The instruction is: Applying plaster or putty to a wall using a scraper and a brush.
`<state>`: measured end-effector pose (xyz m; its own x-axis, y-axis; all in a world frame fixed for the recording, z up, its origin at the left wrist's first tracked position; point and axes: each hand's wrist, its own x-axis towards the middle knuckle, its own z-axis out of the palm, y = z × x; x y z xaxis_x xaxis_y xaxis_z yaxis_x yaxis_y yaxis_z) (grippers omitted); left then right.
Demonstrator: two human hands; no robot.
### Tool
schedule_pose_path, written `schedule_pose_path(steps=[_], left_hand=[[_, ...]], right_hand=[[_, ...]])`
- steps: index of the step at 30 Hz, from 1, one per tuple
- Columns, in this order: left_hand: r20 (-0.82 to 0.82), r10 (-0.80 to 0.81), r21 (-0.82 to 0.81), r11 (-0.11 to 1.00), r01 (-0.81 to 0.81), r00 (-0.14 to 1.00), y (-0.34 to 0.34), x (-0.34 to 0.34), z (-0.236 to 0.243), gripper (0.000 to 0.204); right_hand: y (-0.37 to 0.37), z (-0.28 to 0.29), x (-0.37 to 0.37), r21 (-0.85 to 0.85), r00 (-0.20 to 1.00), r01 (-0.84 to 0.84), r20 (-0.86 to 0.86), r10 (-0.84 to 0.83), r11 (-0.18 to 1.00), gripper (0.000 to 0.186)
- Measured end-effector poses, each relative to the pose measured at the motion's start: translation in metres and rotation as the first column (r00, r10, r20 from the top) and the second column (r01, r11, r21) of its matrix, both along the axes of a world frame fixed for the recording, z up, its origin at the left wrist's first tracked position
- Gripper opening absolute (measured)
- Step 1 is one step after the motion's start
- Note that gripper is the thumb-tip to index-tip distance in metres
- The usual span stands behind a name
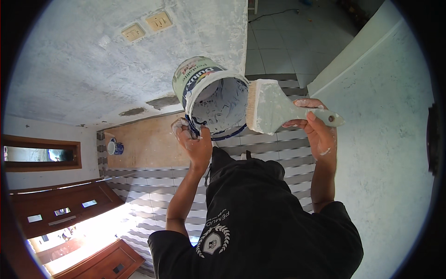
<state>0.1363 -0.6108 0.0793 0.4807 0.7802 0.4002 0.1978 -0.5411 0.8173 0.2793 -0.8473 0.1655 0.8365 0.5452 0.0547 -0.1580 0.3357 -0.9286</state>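
Note:
My left hand (190,142), smeared with white paint, grips the lower rim of a pale green and dark blue paint bucket (216,102), which is tilted so its paint-coated inside faces me. Its blue handle hangs around the lower side. My right hand (320,132) holds a wide, flat paintbrush (269,107) by its pale handle. The brush is smeared with white paint, and its bristles point left, at the bucket's right side; I cannot tell whether they touch it.
A patchy white wall (88,69) with two sockets (159,21) is ahead-left. Another wall (376,153) stands right, beside a passage to tiled floor (278,51). A small bucket (116,148) sits on a brown board (148,144). Open wooden doors (65,202) are at lower left.

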Motion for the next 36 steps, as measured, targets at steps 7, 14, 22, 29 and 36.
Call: schedule_pose_path(steps=[7,14,22,29,36], left_hand=[[-0.009,0.034,0.268,0.963,-0.031,0.999,-0.002,0.001,0.010,0.035],[0.117,-0.026,-0.051,0.998,0.032,0.993,0.000,0.011,0.018,0.027],[0.003,-0.097,-0.134,0.986,0.096,0.995,0.002,0.003,-0.005,0.028],[-0.070,-0.063,-0.059,0.996,0.059,0.996,0.003,-0.010,-0.006,0.020],[-0.024,-0.046,-0.207,0.978,0.040,0.999,0.013,-0.024,-0.015,0.026]], right_hand=[[-0.005,0.016,-0.005,-0.006,0.999,-0.039,-0.001,0.039,0.999,0.035],[0.015,0.029,-0.009,-0.142,0.970,-0.037,0.231,0.069,0.989,0.028],[0.097,0.007,0.025,-0.515,0.338,-0.105,0.786,0.518,0.851,0.024],[0.165,-0.025,0.009,-0.842,-0.014,0.054,0.537,0.844,0.537,0.026],[0.186,-0.024,0.004,-0.887,0.133,-0.026,0.454,0.881,0.461,0.034]])
